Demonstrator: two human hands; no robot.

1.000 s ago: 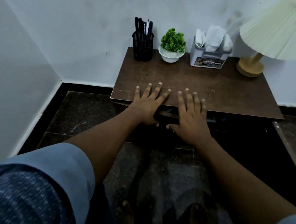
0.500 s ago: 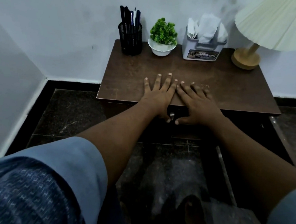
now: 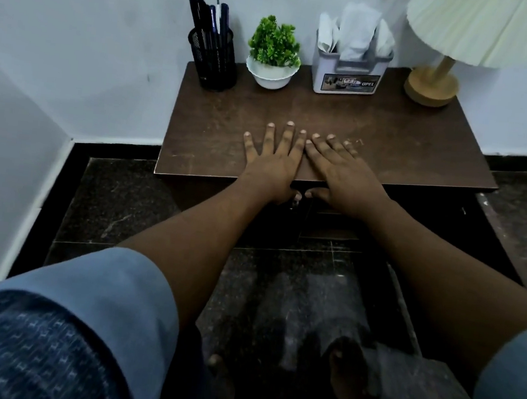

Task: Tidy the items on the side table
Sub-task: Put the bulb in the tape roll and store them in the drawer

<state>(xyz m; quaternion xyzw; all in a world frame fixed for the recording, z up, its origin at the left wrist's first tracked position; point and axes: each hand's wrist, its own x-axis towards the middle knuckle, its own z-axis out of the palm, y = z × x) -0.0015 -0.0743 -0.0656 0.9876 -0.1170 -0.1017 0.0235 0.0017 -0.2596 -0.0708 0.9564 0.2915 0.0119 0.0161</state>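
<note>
Both hands lie flat on the front edge of a worn, dark brown table (image 3: 406, 142), with four items in a row at the back.

The left hand (image 3: 272, 164) and right hand (image 3: 345, 172) rest side by side, palms down. Each grip is wide, with fingers straight and holding nothing, and the forefingers almost touch. Against the wall, left to right, stand one black mesh pen holder (image 3: 215, 66) packed with dark pens too bunched to count, one small green plant (image 3: 274, 44) in a white bowl-shaped pot (image 3: 269, 77), one grey tissue box (image 3: 348, 75) stuffed with white tissues, and one lamp (image 3: 430, 86) with a round wooden base and a pleated cream shade.
</note>
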